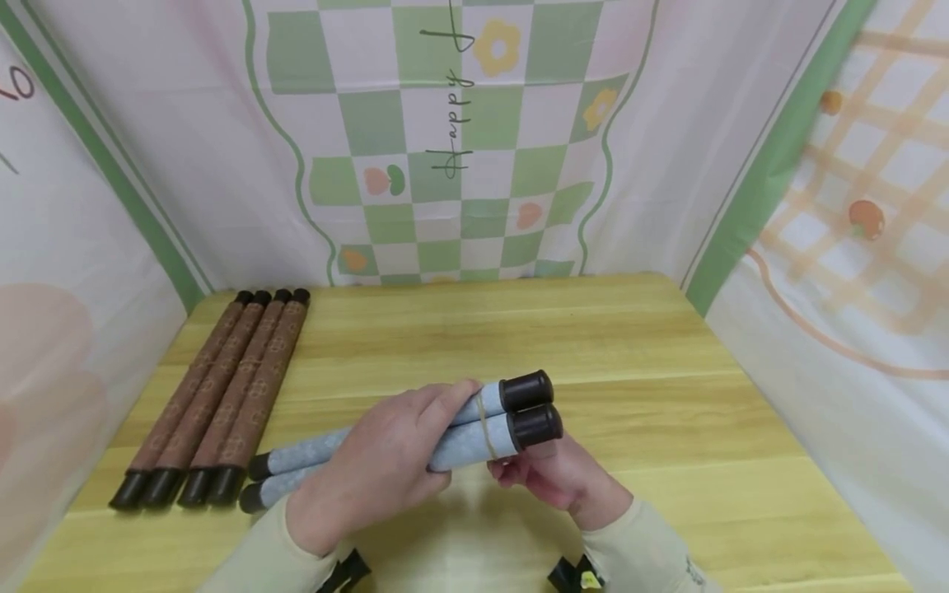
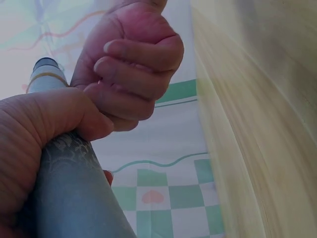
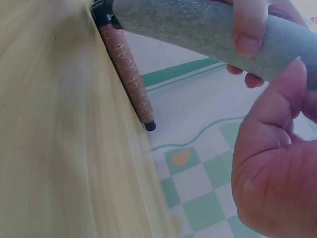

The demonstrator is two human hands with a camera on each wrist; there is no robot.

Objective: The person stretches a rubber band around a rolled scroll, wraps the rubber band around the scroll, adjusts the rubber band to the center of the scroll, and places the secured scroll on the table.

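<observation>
Two light blue hanging scrolls (image 1: 473, 442), rolled up with black end knobs, lie side by side, raised over the table and slanting up to the right. A thin tan rubber band (image 1: 485, 424) circles both near their right ends. My left hand (image 1: 393, 453) grips the pair around the middle, thumb across one roll in the left wrist view. At the underside of the right ends, my right hand (image 1: 552, 473) has its fingers curled and pinches at the band; the rolls partly hide the fingertips. The right wrist view shows its thumb (image 3: 267, 119) close against the blue roll.
Several brown patterned scrolls (image 1: 252, 387) with black knobs lie in a row at the table's left side. Printed fabric (image 1: 474, 140) stands behind the wooden table (image 1: 630, 354) and along both sides. Black straps (image 1: 567, 574) show near both wrists.
</observation>
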